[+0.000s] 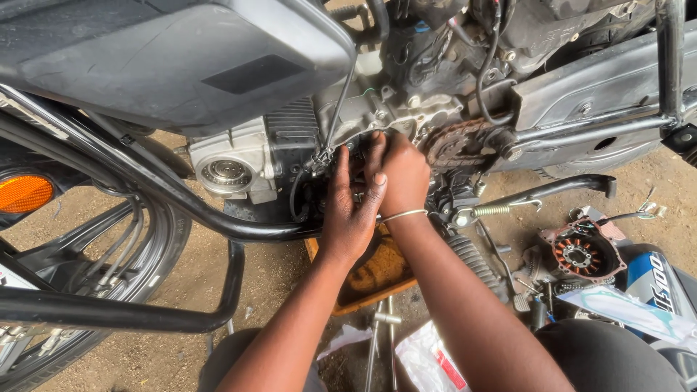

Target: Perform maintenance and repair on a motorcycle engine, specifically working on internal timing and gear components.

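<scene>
Both hands are pressed in at the open side of a motorcycle engine [348, 123], low under the dark fuel tank [174, 58]. Left hand [352, 207]: palm flat toward the engine case, fingers stretched upward and loosely spread, fingertips touching the metal near a thin cable [337, 109]; it grips nothing that shows. Right hand [403, 174]: fingers curled inward against the same opening, just beside the left hand and touching it; whether it clamps a part cannot be told, since the fingertips are hidden. A pale band [404, 215] circles the right wrist. Just right of the hands sits the rusty drive chain on its sprocket [457, 141]. Below them, the black frame tube [218, 218] curves past, and an orange drip tray [374, 276] lies on the dirt ground under the engine, partly covered by the forearms. A round silver cover [225, 173] sits on the engine's left end. The side stand with its spring [501, 209] juts to the right. Farther right on the ground: a removed stator with copper windings [579, 255], well apart from the hands. An orange reflector [23, 192] shows at far left by the front wheel [94, 276].
</scene>
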